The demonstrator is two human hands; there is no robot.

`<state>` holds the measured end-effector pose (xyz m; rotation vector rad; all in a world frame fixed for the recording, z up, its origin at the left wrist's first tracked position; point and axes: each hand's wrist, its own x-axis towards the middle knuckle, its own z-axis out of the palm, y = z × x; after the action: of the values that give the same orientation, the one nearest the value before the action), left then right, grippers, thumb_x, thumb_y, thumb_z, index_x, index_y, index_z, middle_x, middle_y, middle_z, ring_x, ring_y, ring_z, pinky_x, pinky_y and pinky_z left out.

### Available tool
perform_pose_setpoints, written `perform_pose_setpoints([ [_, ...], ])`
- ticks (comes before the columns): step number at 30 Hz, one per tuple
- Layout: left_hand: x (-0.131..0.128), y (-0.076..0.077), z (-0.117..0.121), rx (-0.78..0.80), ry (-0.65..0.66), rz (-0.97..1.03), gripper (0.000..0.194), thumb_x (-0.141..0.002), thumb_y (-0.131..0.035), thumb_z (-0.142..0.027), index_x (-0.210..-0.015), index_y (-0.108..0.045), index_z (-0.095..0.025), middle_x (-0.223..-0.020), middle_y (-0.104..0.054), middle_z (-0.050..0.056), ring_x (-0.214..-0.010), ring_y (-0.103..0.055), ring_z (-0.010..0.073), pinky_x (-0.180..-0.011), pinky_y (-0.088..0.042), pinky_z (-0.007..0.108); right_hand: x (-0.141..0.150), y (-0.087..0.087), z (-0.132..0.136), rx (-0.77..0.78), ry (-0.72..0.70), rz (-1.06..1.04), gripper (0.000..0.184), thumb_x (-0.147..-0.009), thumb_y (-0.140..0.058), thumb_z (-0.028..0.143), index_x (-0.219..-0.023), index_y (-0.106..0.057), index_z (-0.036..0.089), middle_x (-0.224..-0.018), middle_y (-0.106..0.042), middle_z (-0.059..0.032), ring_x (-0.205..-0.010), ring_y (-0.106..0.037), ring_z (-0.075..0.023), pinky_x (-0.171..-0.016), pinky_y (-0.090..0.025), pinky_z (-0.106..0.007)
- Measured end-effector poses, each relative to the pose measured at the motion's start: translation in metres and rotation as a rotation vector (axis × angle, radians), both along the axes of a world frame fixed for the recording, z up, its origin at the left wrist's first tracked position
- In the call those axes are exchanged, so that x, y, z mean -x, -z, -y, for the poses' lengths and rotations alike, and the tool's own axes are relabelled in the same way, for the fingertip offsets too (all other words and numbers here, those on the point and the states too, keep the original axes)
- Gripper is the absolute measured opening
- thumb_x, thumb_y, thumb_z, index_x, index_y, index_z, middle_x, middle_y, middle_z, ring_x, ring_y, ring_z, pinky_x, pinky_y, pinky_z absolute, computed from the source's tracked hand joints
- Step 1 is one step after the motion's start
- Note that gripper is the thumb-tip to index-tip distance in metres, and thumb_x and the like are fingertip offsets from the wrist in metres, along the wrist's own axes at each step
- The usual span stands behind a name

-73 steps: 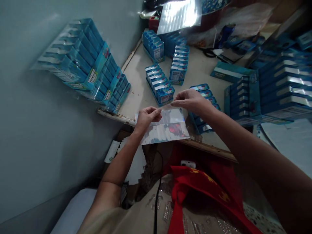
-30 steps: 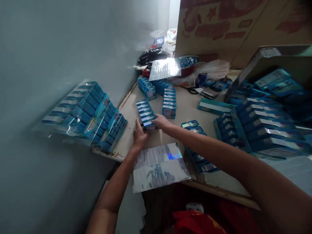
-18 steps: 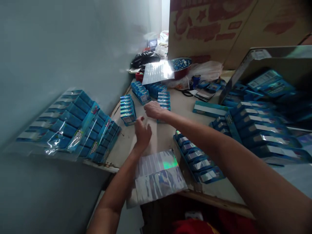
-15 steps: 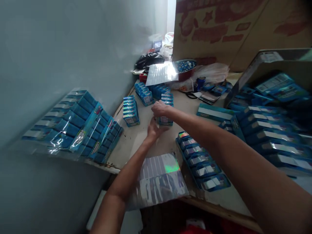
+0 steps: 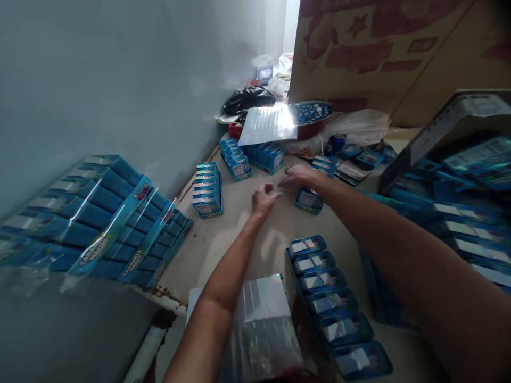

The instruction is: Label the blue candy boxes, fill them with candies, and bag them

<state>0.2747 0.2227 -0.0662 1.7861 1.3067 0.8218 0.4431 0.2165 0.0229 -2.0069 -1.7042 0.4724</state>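
Brown cardboard [image 5: 367, 58], cut off above, stands behind the pale tabletop [image 5: 235, 234]. The plastic-wrapped stack [image 5: 107, 213] runs past the left edge, and the left forearm covers part of a clear plastic sheet [image 5: 271, 330]. On the tabletop, a blue display box [image 5: 309, 199] shows above and below the right forearm—its middle hidden. Both left hand [image 5: 264, 201] and right hand [image 5: 300, 176] look empty, fingers loosely bent.

left hand [image 5: 264, 200] loosely curled above table [image 5: 235, 234] | right hand [image 5: 297, 176] near blue box row [image 5: 308, 201] (partly hidden)
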Motion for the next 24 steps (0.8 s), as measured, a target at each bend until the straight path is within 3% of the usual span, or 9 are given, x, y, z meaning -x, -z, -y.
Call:
perform_pose_setpoints([
  [3, 0.014, -0.012, -0.040, -0.106, -0.486, -0.021, 0.066, -0.088, -0.089, -0.026, -0.144, -0.057, -0.012, -0.147, -0.064, 0.026, -0.142, -0.062, 0.0367, -0.122, -0.046, 0.052, -0.020, -0.005, -0.020, 0.034, 0.131, -0.019, 0.039, -0.077, -0.096, 0.025, -0.086, -0.058, 0.019, -0.097, -0.066, -0.0077, -0.086, -0.055, -0.0126, -0.074, -0.034, -0.030],
  [5, 0.018, -0.016, -0.066, -0.188, -0.621, -0.022, 0.098, -0.080, -0.098, -0.027, -0.158, -0.041, -0.010, -0.161, -0.051, 0.032, -0.157, -0.047, 0.0418, -0.130, -0.037, 0.055, -0.016, -0.003, -0.041, 0.034, 0.209, -0.054, 0.046, -0.080, -0.093, 0.035, -0.102, -0.058, 0.015, -0.106, -0.066, -0.0111, -0.091, -0.056, -0.0136, -0.076, -0.035, -0.029],
  [8, 0.011, -0.012, -0.099, -0.255, -0.641, -0.017, 0.125, -0.072, -0.103, -0.023, -0.169, -0.025, -0.008, -0.169, -0.040, 0.035, -0.164, -0.039, 0.0439, -0.134, -0.031, 0.052, 0.000, 0.009, -0.071, 0.047, 0.278, -0.110, 0.067, -0.076, -0.096, 0.045, -0.116, -0.056, 0.011, -0.118, -0.065, -0.0161, -0.102, -0.057, -0.0163, -0.082, -0.039, -0.026],
  [11, 0.000, -0.005, -0.117, -0.284, -0.620, -0.009, 0.126, -0.076, -0.099, -0.018, -0.173, -0.019, -0.012, -0.173, -0.038, 0.031, -0.164, -0.040, 0.0402, -0.134, -0.033, 0.048, 0.012, 0.024, -0.088, 0.033, 0.305, -0.139, 0.077, -0.074, -0.096, 0.052, -0.124, -0.055, 0.010, -0.131, -0.062, -0.0197, -0.114, -0.055, -0.0186, -0.091, -0.041, -0.026],
  [15, -0.008, 0.000, -0.120, -0.245, -0.649, 0.020, 0.122, -0.082, -0.093, -0.017, -0.175, -0.015, -0.016, -0.170, -0.043, 0.029, -0.160, -0.046, 0.0385, -0.129, -0.039, 0.048, 0.015, 0.030, -0.091, 0.043, 0.318, -0.144, 0.082, -0.074, -0.096, 0.052, -0.132, -0.054, 0.012, -0.130, -0.062, -0.0171, -0.114, -0.054, -0.0184, -0.100, -0.042, -0.031],
  [18, -0.010, -0.001, -0.118, -0.178, -0.709, 0.043, 0.131, -0.077, -0.096, -0.018, -0.175, -0.011, -0.012, -0.165, -0.046, 0.032, -0.159, -0.047, 0.0410, -0.128, -0.040, 0.049, 0.012, 0.028, -0.088, 0.079, 0.336, -0.139, 0.093, -0.073, -0.099, 0.047, -0.144, -0.051, 0.011, -0.122, -0.066, -0.0138, -0.109, -0.057, -0.0174, -0.099, -0.044, -0.032],
  [20, -0.012, -0.001, -0.119, -0.138, -0.719, 0.039, 0.135, -0.074, -0.098, -0.018, -0.175, -0.009, -0.009, -0.161, -0.050, 0.033, -0.156, -0.050, 0.0418, -0.127, -0.041, 0.049, 0.009, 0.027, -0.087, 0.103, 0.330, -0.137, 0.107, -0.072, -0.101, 0.042, -0.156, -0.043, 0.009, -0.122, -0.069, -0.0146, -0.107, -0.061, -0.0184, -0.094, -0.045, -0.031],
  [24, -0.012, 0.001, -0.119, -0.111, -0.731, -0.060, 0.120, -0.076, -0.093, -0.017, -0.173, -0.023, -0.009, -0.157, -0.055, 0.029, -0.148, -0.057, 0.0413, -0.124, -0.044, 0.049, 0.014, 0.029, -0.089, 0.137, 0.341, -0.119, 0.125, -0.077, -0.099, 0.037, -0.170, -0.022, 0.003, -0.133, -0.070, -0.0221, -0.118, -0.067, -0.0239, -0.093, -0.046, -0.031],
])
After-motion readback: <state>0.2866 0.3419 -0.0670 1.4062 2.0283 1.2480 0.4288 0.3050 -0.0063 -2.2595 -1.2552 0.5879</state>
